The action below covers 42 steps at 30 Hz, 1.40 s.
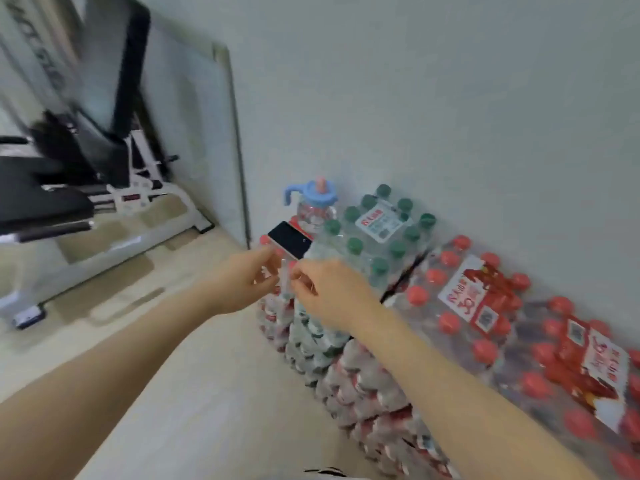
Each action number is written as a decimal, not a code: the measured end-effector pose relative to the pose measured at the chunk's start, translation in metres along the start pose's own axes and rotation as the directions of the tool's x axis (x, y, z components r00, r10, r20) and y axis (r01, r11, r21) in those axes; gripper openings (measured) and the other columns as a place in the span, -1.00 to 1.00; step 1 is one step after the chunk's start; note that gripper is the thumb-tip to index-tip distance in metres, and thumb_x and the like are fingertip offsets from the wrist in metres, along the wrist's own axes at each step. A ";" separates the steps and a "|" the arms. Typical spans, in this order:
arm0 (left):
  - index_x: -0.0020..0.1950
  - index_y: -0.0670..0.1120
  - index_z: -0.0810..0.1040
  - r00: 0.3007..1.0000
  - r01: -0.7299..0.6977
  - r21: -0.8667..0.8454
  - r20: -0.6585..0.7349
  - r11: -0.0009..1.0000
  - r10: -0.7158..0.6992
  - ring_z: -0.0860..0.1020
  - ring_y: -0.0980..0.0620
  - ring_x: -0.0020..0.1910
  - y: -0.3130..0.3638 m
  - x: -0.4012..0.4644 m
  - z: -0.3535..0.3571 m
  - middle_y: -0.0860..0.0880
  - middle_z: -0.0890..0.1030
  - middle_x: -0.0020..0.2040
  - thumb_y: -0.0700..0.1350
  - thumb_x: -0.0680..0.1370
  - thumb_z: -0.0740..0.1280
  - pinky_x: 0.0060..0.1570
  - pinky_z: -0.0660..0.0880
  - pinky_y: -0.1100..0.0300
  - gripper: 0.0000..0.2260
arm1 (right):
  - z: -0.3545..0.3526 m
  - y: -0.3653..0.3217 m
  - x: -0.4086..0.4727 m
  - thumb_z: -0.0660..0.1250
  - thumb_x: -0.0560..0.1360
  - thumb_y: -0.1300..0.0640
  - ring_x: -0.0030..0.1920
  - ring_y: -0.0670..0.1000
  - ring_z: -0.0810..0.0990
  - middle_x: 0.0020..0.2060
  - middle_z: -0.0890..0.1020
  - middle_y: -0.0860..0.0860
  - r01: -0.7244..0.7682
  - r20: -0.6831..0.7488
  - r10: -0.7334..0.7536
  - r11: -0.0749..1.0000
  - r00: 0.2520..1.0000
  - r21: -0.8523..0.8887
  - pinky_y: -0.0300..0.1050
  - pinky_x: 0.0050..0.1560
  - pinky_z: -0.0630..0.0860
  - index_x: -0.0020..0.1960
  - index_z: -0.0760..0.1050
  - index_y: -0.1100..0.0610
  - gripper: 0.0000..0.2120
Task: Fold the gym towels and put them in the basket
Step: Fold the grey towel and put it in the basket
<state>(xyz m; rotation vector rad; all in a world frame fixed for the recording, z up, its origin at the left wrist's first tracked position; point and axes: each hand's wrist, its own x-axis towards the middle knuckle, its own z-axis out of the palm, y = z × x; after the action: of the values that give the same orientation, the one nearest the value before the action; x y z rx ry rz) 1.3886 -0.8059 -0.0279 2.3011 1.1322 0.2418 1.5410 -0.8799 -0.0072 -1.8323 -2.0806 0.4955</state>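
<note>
No gym towel and no basket appear in this view. My left hand and my right hand meet in front of a stack of shrink-wrapped water bottle packs. The fingers of both hands are pinched together on a thin clear plastic piece at the corner of the packs. The blur hides whether it is loose or part of the wrap. A dark phone lies on the packs just beyond my fingertips.
A green-capped bottle pack and red-capped packs line the grey wall on the right. A bottle with a blue handled lid stands behind the phone. A treadmill fills the left side, on a pale floor.
</note>
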 end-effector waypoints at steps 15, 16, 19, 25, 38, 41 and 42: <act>0.04 0.01 0.42 0.338 0.569 -0.654 -0.368 0.499 -0.866 0.61 -0.07 -0.08 -0.288 -0.378 -0.092 0.00 0.58 -0.03 -0.15 0.55 0.23 -0.41 0.36 0.29 -0.90 | 0.264 -0.380 0.127 0.15 0.53 0.06 -0.06 0.02 0.54 -0.07 0.60 -0.03 0.546 0.544 -0.543 0.819 0.640 0.176 -0.11 -0.12 0.47 0.04 0.53 0.05 -0.79; 0.05 0.01 0.42 0.291 0.567 -0.677 -0.368 0.469 -0.883 0.61 -0.06 -0.08 -0.298 -0.395 -0.094 0.01 0.57 -0.03 -0.15 0.55 0.23 -0.41 0.36 0.30 -0.90 | 0.275 -0.398 0.132 0.15 0.53 0.07 -0.07 0.01 0.53 -0.07 0.60 -0.04 0.562 0.561 -0.556 0.806 0.613 0.185 -0.12 -0.15 0.45 0.03 0.53 0.05 -0.79; 0.06 -0.02 0.43 0.161 0.557 -0.727 -0.378 0.400 -0.912 0.60 -0.09 -0.07 -0.332 -0.441 -0.105 0.05 0.55 -0.02 -0.16 0.55 0.21 -0.42 0.34 0.28 -0.89 | 0.308 -0.448 0.154 0.14 0.53 0.08 -0.10 -0.01 0.53 -0.10 0.60 -0.05 0.601 0.617 -0.570 0.776 0.543 0.188 -0.14 -0.18 0.43 0.03 0.53 0.06 -0.79; 0.10 -0.07 0.45 0.020 0.544 -0.766 -0.397 0.343 -0.918 0.58 -0.11 -0.04 -0.440 -0.501 -0.151 0.06 0.53 0.04 -0.18 0.54 0.20 -0.37 0.33 0.29 -0.85 | 0.394 -0.564 0.223 0.17 0.54 0.11 -0.11 0.02 0.54 -0.10 0.63 0.03 0.627 0.641 -0.616 0.735 0.458 0.259 -0.12 -0.11 0.46 0.11 0.50 0.12 -0.79; 0.03 -0.02 0.49 -0.059 0.525 -0.809 -0.346 0.265 -0.937 0.56 -0.02 -0.06 -0.688 -0.624 -0.329 0.09 0.52 0.01 -0.15 0.56 0.20 -0.35 0.33 0.30 -0.89 | 0.536 -0.831 0.378 0.16 0.54 0.16 -0.31 -0.03 0.52 -0.19 0.60 0.04 0.411 0.741 -0.498 0.852 0.450 0.323 -0.26 -0.29 0.42 0.08 0.48 0.18 -0.81; 0.03 -0.02 0.48 -0.061 0.521 -0.810 -0.348 0.268 -0.935 0.55 0.00 -0.10 -0.747 -0.657 -0.355 0.09 0.52 -0.02 -0.16 0.56 0.20 -0.35 0.31 0.31 -0.89 | 0.570 -0.882 0.402 0.16 0.53 0.14 -0.28 -0.04 0.53 -0.19 0.61 0.03 0.389 0.753 -0.476 0.866 0.455 0.314 -0.27 -0.28 0.43 0.05 0.49 0.16 -0.81; 0.03 -0.02 0.48 -0.049 0.527 -0.804 -0.353 0.276 -0.934 0.56 0.00 -0.10 -0.769 -0.667 -0.363 0.09 0.52 -0.03 -0.16 0.56 0.20 -0.35 0.31 0.31 -0.88 | 0.583 -0.897 0.410 0.16 0.53 0.14 -0.29 -0.05 0.54 -0.20 0.61 0.02 0.380 0.752 -0.469 0.871 0.462 0.310 -0.28 -0.28 0.43 0.04 0.49 0.16 -0.82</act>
<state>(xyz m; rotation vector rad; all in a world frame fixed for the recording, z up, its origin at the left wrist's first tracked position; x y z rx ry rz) 0.3104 -0.8010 -0.0999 0.6084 2.3787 1.0754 0.4338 -0.6023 -0.1051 -0.9523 -2.8832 1.4839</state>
